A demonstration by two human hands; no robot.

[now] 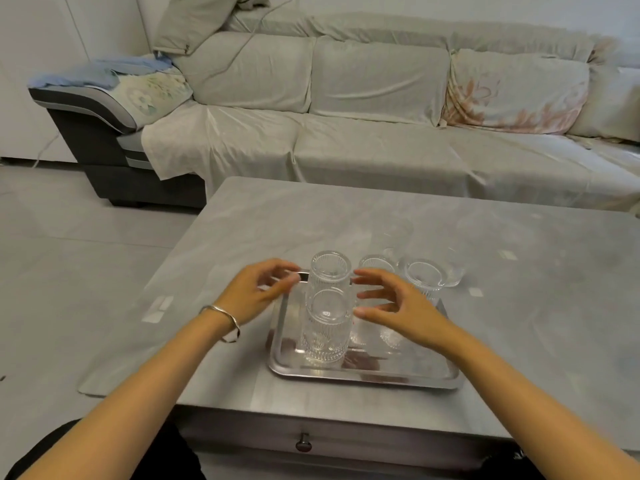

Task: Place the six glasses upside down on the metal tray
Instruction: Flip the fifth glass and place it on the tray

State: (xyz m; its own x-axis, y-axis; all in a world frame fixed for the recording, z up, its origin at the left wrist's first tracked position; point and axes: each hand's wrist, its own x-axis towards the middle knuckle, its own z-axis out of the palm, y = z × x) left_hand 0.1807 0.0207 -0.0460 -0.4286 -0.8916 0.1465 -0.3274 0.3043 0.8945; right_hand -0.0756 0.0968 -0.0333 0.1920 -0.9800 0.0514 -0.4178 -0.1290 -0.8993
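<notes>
A metal tray (363, 375) lies on the grey table near its front edge. Several clear ribbed glasses stand upside down on it. One glass (325, 327) stands at the tray's front left, another glass (329, 271) right behind it. More glasses (424, 277) stand at the back right, partly hidden by my right hand. My left hand (258, 289) hovers just left of the back glass, fingers apart, holding nothing. My right hand (394, 306) hovers just right of the same glasses, fingers spread, also holding nothing.
The grey table (346, 220) has a drawer knob (303, 444) at its front. Behind the table stands a long sofa (346, 109) under a pale cover. Grey floor lies to the left.
</notes>
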